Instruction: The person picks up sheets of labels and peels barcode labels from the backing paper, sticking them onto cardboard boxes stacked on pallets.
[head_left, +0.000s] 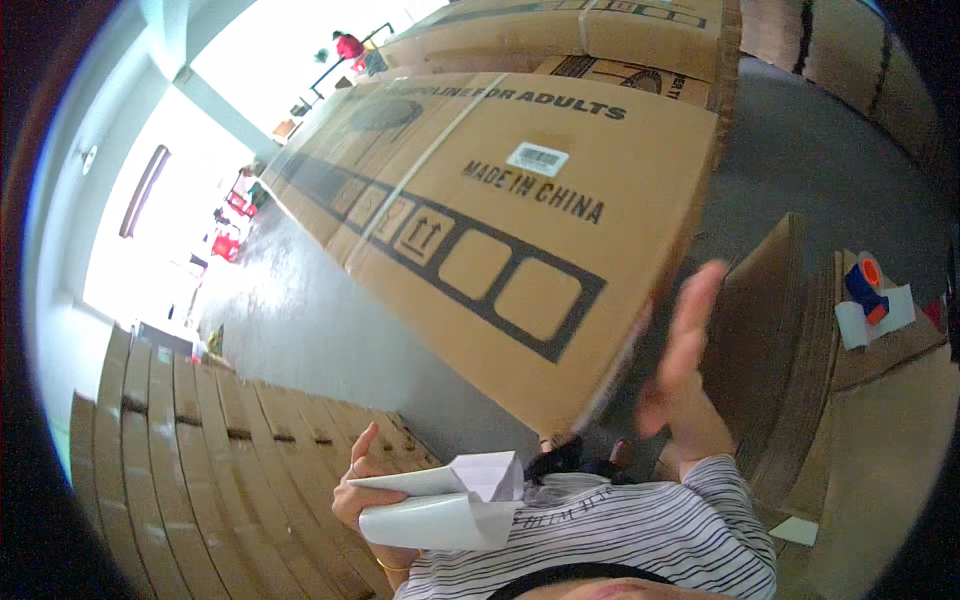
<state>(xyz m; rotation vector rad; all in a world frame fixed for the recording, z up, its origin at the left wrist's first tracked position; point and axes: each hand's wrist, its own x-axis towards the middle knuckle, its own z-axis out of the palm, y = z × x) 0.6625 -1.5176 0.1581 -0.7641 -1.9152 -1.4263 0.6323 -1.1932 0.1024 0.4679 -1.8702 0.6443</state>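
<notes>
A long brown carton (420, 170) with black print and a white barcode label (538, 159) lies in front of me, its near end close to my body. A pale strap runs across its top. My left hand (368, 490), low and left of the carton, is closed on a folded stack of glossy white label sheets (440, 522). The thumb lies over the sheets and a forefinger points upward. My right hand (682, 365) is raised beside the carton's near right edge, fingers stretched out and slightly blurred. Nothing shows in it; whether it touches the carton I cannot tell.
Flattened cardboard stacks stand at the left (190, 440) and right (770, 330). A blue and orange tape dispenser (866, 290) lies with white paper on cardboard at the right. More cartons (560, 30) lie behind. A person in red (348, 46) is far off.
</notes>
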